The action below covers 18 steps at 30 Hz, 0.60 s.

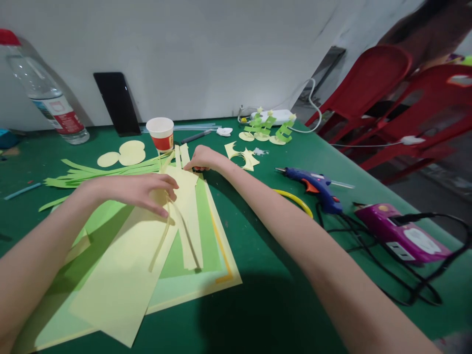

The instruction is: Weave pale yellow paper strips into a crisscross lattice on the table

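My left hand [147, 191] hovers over pale yellow paper sheets [125, 255], thumb and fingers curved and apart. Narrow yellow paper strips [159, 246] hang down beside its fingertips; I see no firm grip on them. My right hand [204, 158] is closed at the far end of the paper pile, by short pale yellow strips [180, 156]. A small dark thing shows under its fingers, too hidden to name. Beneath the yellow sheets lie green paper [180, 258] and a larger pale sheet [191, 291]. Cut green strips [96, 172] lie beyond my left hand.
A paper cup [161, 133], phone [117, 104], bottle [55, 101] and paper discs [132, 153] stand or lie at the back. Right are small paper ornaments [263, 127], cut scraps [245, 157], a glue gun [313, 184], a purple power box [401, 235] with cables, and red chairs [368, 83].
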{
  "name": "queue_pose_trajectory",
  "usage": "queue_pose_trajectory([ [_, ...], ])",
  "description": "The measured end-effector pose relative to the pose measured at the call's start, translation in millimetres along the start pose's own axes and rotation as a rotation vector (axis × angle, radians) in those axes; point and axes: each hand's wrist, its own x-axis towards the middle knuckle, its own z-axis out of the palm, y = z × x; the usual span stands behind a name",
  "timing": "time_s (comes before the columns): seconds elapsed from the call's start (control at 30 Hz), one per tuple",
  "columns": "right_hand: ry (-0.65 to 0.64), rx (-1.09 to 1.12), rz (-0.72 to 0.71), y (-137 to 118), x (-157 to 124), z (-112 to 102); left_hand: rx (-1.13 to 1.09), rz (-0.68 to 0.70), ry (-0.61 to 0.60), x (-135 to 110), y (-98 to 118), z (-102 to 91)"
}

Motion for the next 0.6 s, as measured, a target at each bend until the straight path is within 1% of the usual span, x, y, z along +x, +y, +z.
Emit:
queue_pose_trajectory([
  [0.1,0.011,0.042,-0.017,3,-11,-5,0.051,0.018,-0.068,-5,-2,-0.8],
  [0.17,0.029,0.066,-0.032,7,-22,-11,0.053,0.076,-0.087,-6,-3,-2.1],
  [0.2,0.036,0.078,-0.044,9,-28,-15,0.039,0.12,-0.073,-6,-2,-2.9],
  [0.23,0.042,0.091,-0.057,12,-35,-20,0.021,0.167,-0.035,-5,-1,-3.6],
  [0.27,0.044,0.105,-0.072,15,-42,-24,0.006,0.195,0.029,-4,0,-4.1],
  [0.3,0.043,0.12,-0.086,18,-49,-28,0.001,0.174,0.118,-3,2,-4.2],
  [0.33,0.04,0.136,-0.096,21,-56,-31,0.012,0.1,0.22,-2,3,-4.0],
  [0.4,0.028,0.166,-0.108,28,-70,-34,0.066,-0.14,0.395,0,4,-2.0],
  [0.43,0.02,0.178,-0.111,32,-77,-34,0.094,-0.253,0.442,1,4,-0.4],
  [0.47,0.013,0.189,-0.114,35,-85,-32,0.11,-0.328,0.454,2,3,1.3],
  [0.5,0.008,0.198,-0.117,39,-92,-30,0.113,-0.353,0.437,3,3,3.1],
  [0.53,0.003,0.206,-0.119,42,-99,-28,0.106,-0.336,0.4,4,2,4.9],
  [0.6,-0.021,0.237,-0.125,47,-112,-24,0.085,-0.254,0.33,8,3,8.5],
])
